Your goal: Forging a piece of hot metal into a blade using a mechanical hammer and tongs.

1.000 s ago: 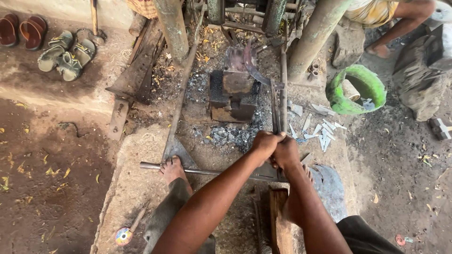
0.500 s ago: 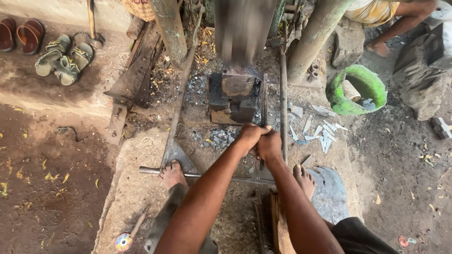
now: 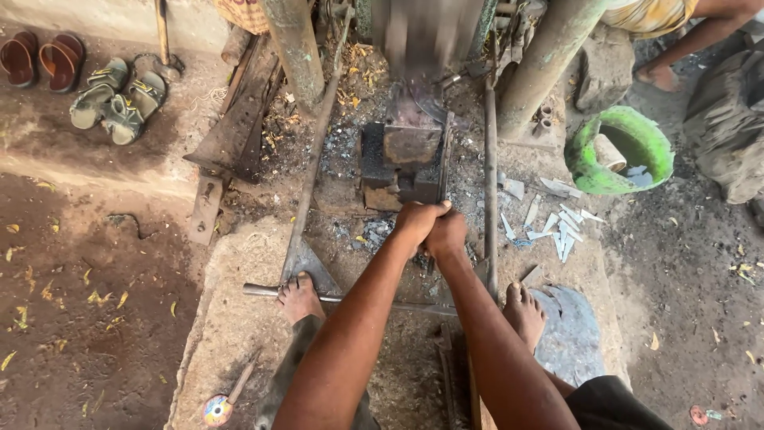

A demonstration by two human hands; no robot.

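Note:
My left hand [image 3: 414, 222] and my right hand [image 3: 447, 235] are clasped together around the handle end of a thin metal piece [image 3: 442, 163]. The piece runs forward to the dark anvil block [image 3: 402, 166]. Above the block a heavy hammer head [image 3: 422, 36] is blurred with motion. My left foot [image 3: 299, 296] rests on a long metal bar [image 3: 270, 292] lying across the ground, and my right foot [image 3: 524, 312] stands beside it.
A green basin [image 3: 587, 161] with water stands at the right, several flat metal blanks [image 3: 557, 227] near it. Two posts [image 3: 296, 49] [image 3: 549, 56] flank the machine. Sandals [image 3: 111, 99] lie at upper left. Another person's leg [image 3: 684, 40] is at top right.
My clasped hands have moved left and forward toward the anvil block, bringing the metal piece onto it. The hammer head has come down into view above the block.

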